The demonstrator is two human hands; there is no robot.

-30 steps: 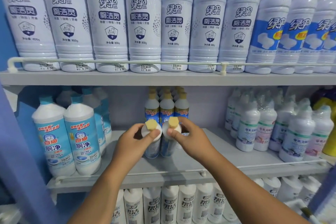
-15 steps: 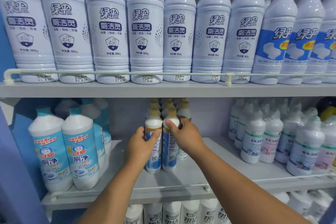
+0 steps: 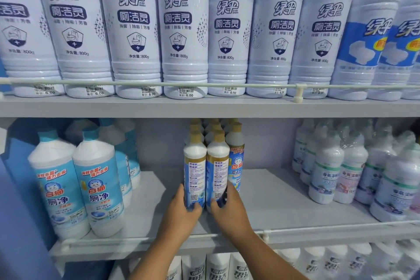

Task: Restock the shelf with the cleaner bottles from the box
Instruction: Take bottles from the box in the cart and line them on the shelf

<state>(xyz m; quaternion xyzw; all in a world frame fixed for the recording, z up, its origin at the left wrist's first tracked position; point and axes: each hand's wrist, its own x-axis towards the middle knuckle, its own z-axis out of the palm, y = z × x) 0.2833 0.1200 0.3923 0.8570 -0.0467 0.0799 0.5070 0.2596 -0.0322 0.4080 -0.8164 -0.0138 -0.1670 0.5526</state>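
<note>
In the head view, both forearms reach up to the middle shelf, where the left hand wraps the base of the left gold-capped cleaner bottle. The right hand grips the base of the right gold-capped cleaner bottle; both bottles stand upright, touching, fronting their row

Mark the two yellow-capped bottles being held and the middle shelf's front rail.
left held bottle (image 3: 194, 175), head view, back label
right held bottle (image 3: 217, 175), head view, back label
front rail (image 3: 341, 227), head view, bare stretch right of the hands
</note>
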